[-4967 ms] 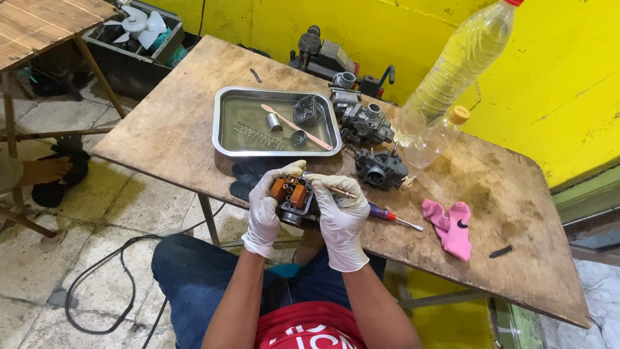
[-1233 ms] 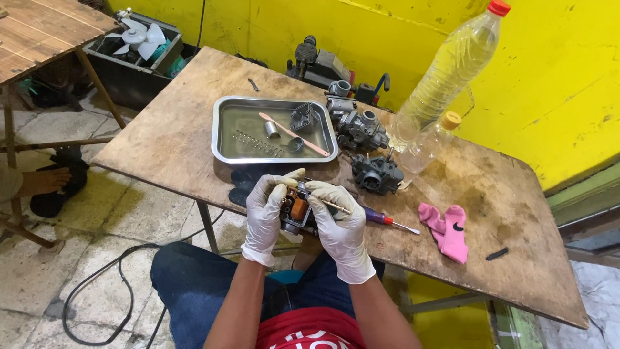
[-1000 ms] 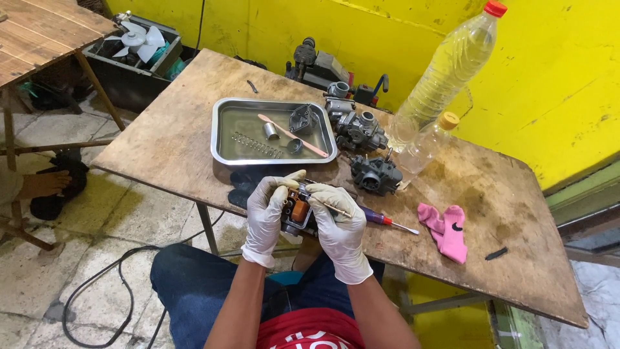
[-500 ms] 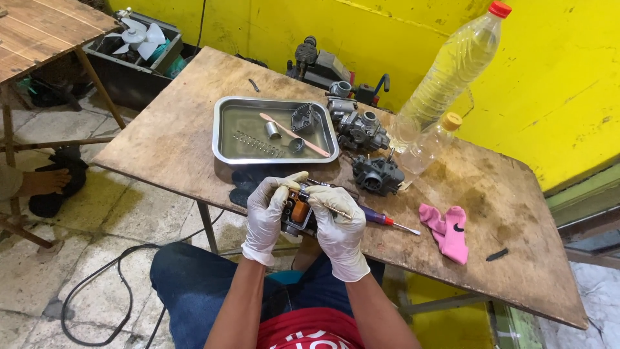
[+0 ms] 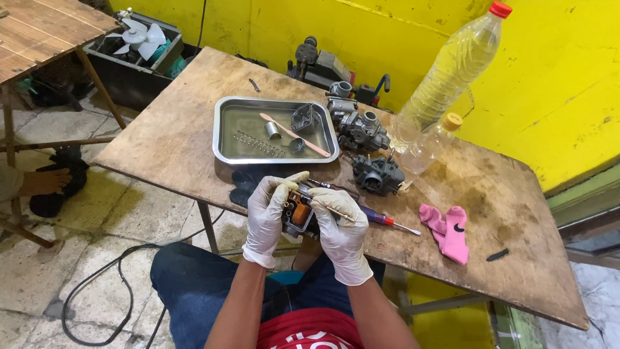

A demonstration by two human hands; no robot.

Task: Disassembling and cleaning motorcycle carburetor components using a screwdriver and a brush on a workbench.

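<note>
Both my hands wear white gloves at the near edge of a worn wooden table. My left hand grips a dark carburetor body with an orange float, held between the two hands. My right hand steadies the same part and pinches a thin metal rod laid across it. A purple-handled screwdriver lies on the table just right of my right hand.
A steel tray holds a spring, small parts and a wooden stick. Two carburetors, a tall clear bottle, a small bottle and a pink sock lie beyond. A cable snakes over the floor at left.
My hands and the carburetor body stay in the same spot at the table edge. Only small finger shifts around the thin rod show.
</note>
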